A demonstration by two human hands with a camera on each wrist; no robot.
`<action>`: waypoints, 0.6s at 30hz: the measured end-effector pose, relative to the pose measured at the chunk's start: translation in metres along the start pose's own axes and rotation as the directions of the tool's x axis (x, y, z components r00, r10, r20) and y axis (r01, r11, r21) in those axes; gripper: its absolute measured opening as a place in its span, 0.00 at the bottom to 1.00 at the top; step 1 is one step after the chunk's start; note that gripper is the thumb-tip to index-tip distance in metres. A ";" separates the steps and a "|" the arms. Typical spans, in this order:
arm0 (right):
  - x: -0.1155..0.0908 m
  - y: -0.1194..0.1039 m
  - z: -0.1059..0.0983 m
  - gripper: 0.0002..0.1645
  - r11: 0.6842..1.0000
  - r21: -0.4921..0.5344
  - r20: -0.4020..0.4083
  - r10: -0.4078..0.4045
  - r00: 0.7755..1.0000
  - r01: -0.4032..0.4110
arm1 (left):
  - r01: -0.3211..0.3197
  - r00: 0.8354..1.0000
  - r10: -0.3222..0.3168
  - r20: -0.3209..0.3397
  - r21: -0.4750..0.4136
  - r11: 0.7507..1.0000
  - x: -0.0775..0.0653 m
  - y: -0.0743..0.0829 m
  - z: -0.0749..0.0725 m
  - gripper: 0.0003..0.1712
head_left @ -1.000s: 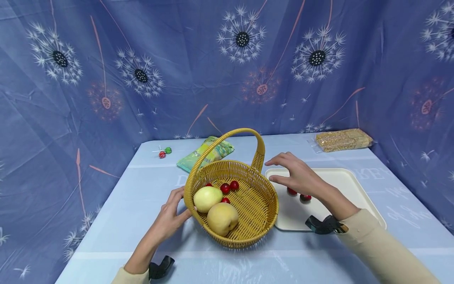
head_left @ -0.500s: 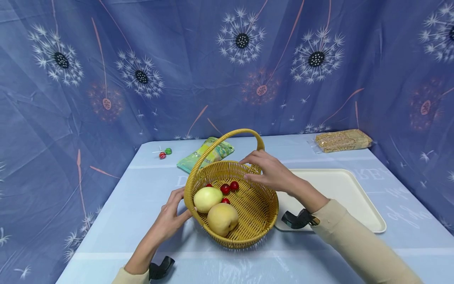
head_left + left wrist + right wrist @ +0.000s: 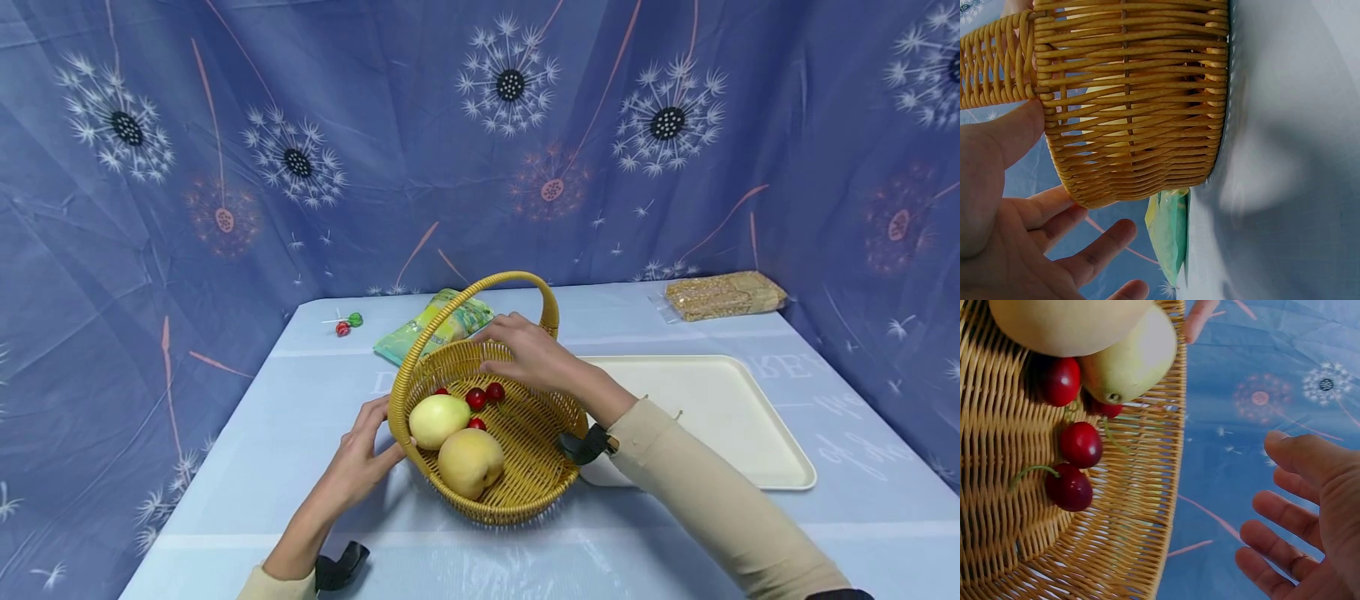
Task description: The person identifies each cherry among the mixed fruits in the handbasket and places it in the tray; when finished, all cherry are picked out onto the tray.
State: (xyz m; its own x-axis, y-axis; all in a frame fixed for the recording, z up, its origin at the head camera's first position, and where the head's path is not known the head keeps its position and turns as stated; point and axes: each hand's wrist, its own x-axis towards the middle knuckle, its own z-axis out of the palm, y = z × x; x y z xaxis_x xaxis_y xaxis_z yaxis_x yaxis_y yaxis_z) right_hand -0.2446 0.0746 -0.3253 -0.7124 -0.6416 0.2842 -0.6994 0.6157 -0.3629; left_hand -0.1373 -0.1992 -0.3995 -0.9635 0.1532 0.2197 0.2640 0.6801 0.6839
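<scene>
"Start at the left. Anything new?"

"No, the two lollipops (image 3: 342, 328) lie where they did a second ago. The left hand (image 3: 356, 462) hasn't shifted either: thumb and index touch the basket (image 3: 528, 450) by the handle's left foot, other fingers extended, bracing rather than clenched."

"And the basket?"

"Same spot mid-table, in front of the green packet (image 3: 408, 337). Inside, the pale green fruit (image 3: 438, 422), the peach-like fruit (image 3: 470, 464) and four cherries (image 3: 476, 399) are unchanged."

"So what differs?"

"The right hand (image 3: 525, 354). A second ago it was over the tray's left edge; now it has swung left, above the basket's far side. Its fingers are loose, grasping nothing, apart from the rim in the wrist view."

"Further right?"

"The sleeve (image 3: 720, 492) now crosses the tray (image 3: 750, 433), hiding the cherries seen there earlier; just stems (image 3: 678, 414) show. The grain-coloured package (image 3: 723, 296) hasn't moved."
</scene>
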 end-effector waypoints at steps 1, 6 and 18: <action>0.002 0.001 0.002 0.22 1.000 0.001 0.012 0.004 1.000 -0.004 | 0.000 1.000 0.000 0.000 0.000 1.000 0.000 0.000 0.000 0.33; 0.008 0.006 0.013 0.24 1.000 -0.013 0.052 0.022 0.998 -0.022 | -0.002 1.000 0.002 -0.002 0.000 1.000 0.000 0.000 -0.001 0.32; 0.014 0.020 0.039 0.22 0.996 -0.070 0.109 0.063 0.992 -0.055 | 0.000 1.000 0.000 0.003 -0.004 1.000 0.000 -0.001 0.000 0.32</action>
State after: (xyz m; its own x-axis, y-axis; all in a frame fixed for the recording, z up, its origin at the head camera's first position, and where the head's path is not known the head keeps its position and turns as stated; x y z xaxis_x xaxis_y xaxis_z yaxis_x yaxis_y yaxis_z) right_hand -0.2661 0.0600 -0.3631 -0.7442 -0.6479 0.1624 -0.6614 0.6808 -0.3147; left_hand -0.1373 -0.1999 -0.3995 -0.9635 0.1558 0.2178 0.2646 0.6773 0.6865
